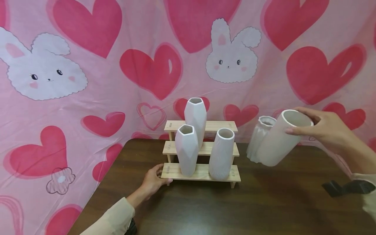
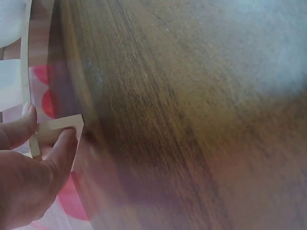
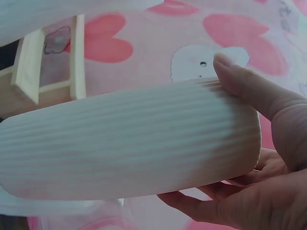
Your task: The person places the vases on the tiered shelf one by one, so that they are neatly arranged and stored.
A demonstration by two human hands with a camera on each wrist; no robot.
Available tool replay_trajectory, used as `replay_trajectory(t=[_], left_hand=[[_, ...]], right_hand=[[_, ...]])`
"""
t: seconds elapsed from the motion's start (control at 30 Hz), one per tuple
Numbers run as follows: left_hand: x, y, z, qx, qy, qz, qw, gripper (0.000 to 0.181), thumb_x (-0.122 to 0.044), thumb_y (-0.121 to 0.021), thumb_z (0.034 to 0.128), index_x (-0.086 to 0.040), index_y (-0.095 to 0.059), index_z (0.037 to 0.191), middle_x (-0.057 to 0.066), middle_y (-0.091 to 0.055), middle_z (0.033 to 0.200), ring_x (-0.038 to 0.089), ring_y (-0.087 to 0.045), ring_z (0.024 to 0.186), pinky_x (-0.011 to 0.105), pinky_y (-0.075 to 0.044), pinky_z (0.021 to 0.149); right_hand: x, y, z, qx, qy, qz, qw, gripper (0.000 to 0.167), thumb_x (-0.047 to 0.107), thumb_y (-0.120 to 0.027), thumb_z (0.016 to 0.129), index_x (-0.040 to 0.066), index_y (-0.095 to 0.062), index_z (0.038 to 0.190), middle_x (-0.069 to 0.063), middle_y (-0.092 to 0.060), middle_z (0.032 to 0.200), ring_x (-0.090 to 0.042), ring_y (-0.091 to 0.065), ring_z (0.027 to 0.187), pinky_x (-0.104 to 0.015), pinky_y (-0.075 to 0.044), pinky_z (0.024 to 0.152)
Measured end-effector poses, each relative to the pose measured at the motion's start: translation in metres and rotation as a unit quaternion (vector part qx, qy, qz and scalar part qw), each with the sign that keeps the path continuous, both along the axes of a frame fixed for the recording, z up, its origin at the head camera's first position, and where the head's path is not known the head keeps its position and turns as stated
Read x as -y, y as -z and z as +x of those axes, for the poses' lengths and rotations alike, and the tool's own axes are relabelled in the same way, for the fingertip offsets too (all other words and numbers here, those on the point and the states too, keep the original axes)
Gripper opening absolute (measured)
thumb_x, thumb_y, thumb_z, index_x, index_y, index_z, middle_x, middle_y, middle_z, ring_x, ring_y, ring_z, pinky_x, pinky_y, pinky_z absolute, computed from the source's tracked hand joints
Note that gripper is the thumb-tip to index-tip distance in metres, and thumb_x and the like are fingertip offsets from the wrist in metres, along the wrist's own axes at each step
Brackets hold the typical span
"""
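Observation:
A three-step wooden stand (image 1: 201,176) holds white vases: a faceted vase (image 1: 186,151) and a smoother round-mouthed vase (image 1: 222,155) on the lowest step, with another faceted vase (image 1: 196,117) behind. My left hand (image 1: 153,182) grips the stand's lower left end; in the left wrist view, thumb and fingers (image 2: 62,148) hold its edge and leg. On the right, my right hand (image 1: 326,127) holds a tilted white vase (image 1: 279,142) by its rim, above the table. Fine ribs cover that held vase (image 3: 129,143) in the right wrist view.
A white vase with a scalloped rim (image 1: 255,142) stands behind the held vase, partly hidden by it. The brown wooden table (image 1: 205,209) extends in front of the stand. Behind hangs a pink cloth (image 1: 102,78) with hearts and rabbit faces.

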State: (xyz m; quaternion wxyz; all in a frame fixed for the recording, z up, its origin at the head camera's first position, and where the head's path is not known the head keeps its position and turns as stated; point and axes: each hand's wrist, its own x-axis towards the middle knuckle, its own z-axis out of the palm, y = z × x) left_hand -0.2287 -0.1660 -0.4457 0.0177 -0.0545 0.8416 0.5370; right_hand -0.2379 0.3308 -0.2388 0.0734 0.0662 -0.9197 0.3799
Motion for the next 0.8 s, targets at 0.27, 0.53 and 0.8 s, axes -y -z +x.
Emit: replay_trajectory(t=[0.27, 0.53, 0.8], left_hand=[[-0.001, 0.000, 0.001, -0.008, 0.002, 0.002, 1.0000, 0.075, -0.004, -0.082, 0.0732, 0.005, -0.044, 0.137, 0.020, -0.064, 0.114, 0.026, -0.063, 0.096, 0.035, -0.054, 0.076], [0.001, 0.001, 0.002, -0.004, -0.003, 0.001, 1.0000, 0.075, -0.005, -0.082, 0.0735, 0.005, -0.044, 0.138, 0.020, -0.064, 0.115, 0.026, -0.063, 0.098, 0.035, -0.054, 0.078], [0.000, -0.001, 0.003, -0.009, 0.001, 0.001, 1.0000, 0.075, -0.005, -0.082, 0.0732, 0.005, -0.045, 0.137, 0.020, -0.064, 0.116, 0.027, -0.063, 0.099, 0.037, -0.054, 0.079]], right_hand=[[0.018, -0.012, -0.008, -0.005, -0.008, 0.030, 0.9995, 0.071, 0.041, -0.075, 0.082, 0.025, -0.042, 0.144, -0.006, -0.052, 0.122, -0.026, -0.047, 0.102, -0.033, -0.050, 0.068], [0.046, -0.020, -0.021, -0.014, -0.027, 0.028, 0.9991, 0.067, 0.045, -0.075, 0.081, 0.025, -0.048, 0.138, -0.007, -0.055, 0.119, -0.028, -0.050, 0.101, -0.033, -0.050, 0.070], [0.074, -0.028, -0.034, -0.004, -0.032, 0.011, 0.9994, 0.071, 0.051, -0.075, 0.078, 0.026, -0.049, 0.139, -0.009, -0.059, 0.119, -0.027, -0.052, 0.102, -0.035, -0.048, 0.073]])
